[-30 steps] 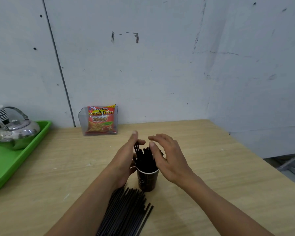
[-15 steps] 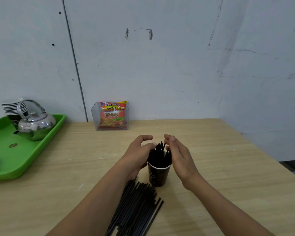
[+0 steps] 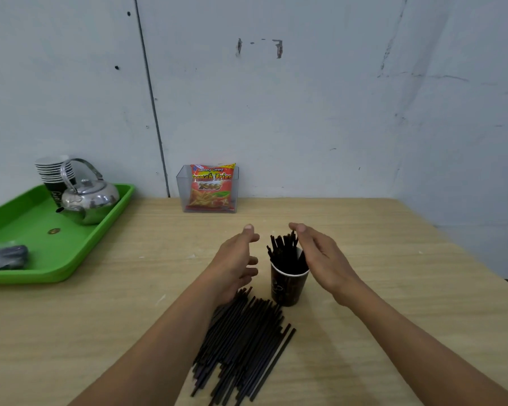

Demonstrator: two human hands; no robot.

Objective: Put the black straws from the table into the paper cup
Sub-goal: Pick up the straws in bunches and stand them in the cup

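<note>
Black straws point(image 3: 244, 341) lie in a loose heap on the wooden table point(image 3: 408, 303), at about 7 o'clock from a dark paper cup point(image 3: 288, 288), their far ends almost at its base. A second bunch of straws point(image 3: 283, 252) already stands in the cup, leaning and fanning well above the rim.

The left hand point(image 3: 235, 262) hovers at 9 o'clock from the cup, fingers relaxed and spread, grasping nothing. The right hand point(image 3: 320, 259) is at 3 o'clock, also slack and empty, its fingertips right beside the straw tops; whether they touch is unclear.

Likely trouble: the cup looks light and top-heavy, so a brush from either hand, or a nudge from the heap as it is lifted, could tip it and spill the bunch. The standing straws also crowd the opening, so a large handful may catch on them or the rim and scatter. Loose straws could roll across the table.

A green tray point(image 3: 27, 268) with a metal kettle point(image 3: 91, 197) and stacked cups point(image 3: 52, 171) sits at 10 o'clock, and a snack packet point(image 3: 211, 186) at 12 o'clock.
</note>
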